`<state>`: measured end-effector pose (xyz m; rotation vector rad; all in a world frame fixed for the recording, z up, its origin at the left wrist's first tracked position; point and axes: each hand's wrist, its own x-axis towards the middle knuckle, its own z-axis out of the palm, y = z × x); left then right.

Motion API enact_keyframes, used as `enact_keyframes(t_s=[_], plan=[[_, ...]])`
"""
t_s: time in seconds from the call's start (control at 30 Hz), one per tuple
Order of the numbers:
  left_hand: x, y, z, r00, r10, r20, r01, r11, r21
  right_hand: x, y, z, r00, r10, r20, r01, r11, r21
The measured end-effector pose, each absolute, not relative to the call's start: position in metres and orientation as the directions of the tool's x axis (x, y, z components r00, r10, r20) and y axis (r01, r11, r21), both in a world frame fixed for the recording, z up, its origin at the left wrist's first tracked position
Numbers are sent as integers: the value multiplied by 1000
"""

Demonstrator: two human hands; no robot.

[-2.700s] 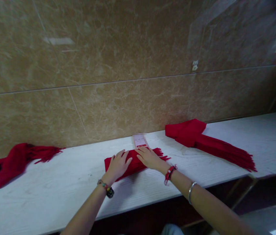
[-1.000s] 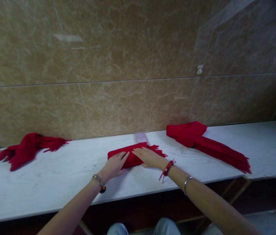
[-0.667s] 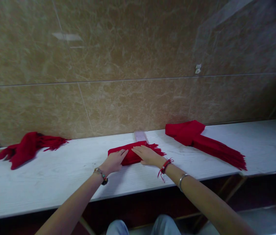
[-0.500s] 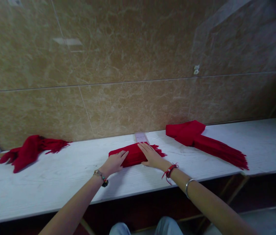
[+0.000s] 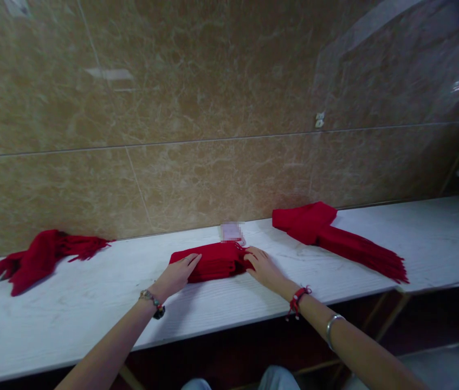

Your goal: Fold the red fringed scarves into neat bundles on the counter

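A red scarf (image 5: 213, 259), folded into a flat, layered bundle, lies on the white tabletop in front of me. My left hand (image 5: 177, 275) holds its left end, with the fingers over the top near the front edge. At the right end, my right hand (image 5: 265, 266) has its fingers curled on the fringe, partly covering it. Just behind the bundle lies a small pale card or tag (image 5: 232, 232), its face blurred.
A second red scarf (image 5: 310, 222) lies bent to the right, its fringe towards the front edge. On the left is a crumpled red scarf (image 5: 40, 262). The white table (image 5: 91, 319) runs along a brown marble-patterned wall (image 5: 213, 179).
My right hand has slid from the top of the folded scarf to its fringed end, and the fringe is now tucked closer in. My left hand has shifted slightly left along with the view.
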<state>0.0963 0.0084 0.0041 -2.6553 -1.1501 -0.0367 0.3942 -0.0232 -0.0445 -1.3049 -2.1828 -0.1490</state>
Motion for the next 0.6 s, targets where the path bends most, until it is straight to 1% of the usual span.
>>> enact_keyframes(t_s=[0.07,0.1,0.17,0.23,0.33,0.47,0.6], plan=[[96,9,5,686,720,108,723,-657,-213,389,-28,-40,-489,683,543,802,596,-28],[96,9,5,683,723,103,726,-655,-209,387,-30,-39,-542,648,535,781,623,36],[97,10,8,675,732,94,734,-651,-197,385,-31,-37,-597,606,526,755,646,112],[98,9,10,662,745,81,744,-642,-182,385,-31,-35,-602,601,526,754,645,127],[99,9,13,659,749,67,747,-640,-180,385,-29,-33,-579,641,504,776,624,97],[97,10,13,680,725,104,725,-645,-244,385,-26,-31,-557,697,452,803,590,81],[90,13,14,683,718,137,718,-623,-311,386,-21,-34,-568,687,453,786,616,51]])
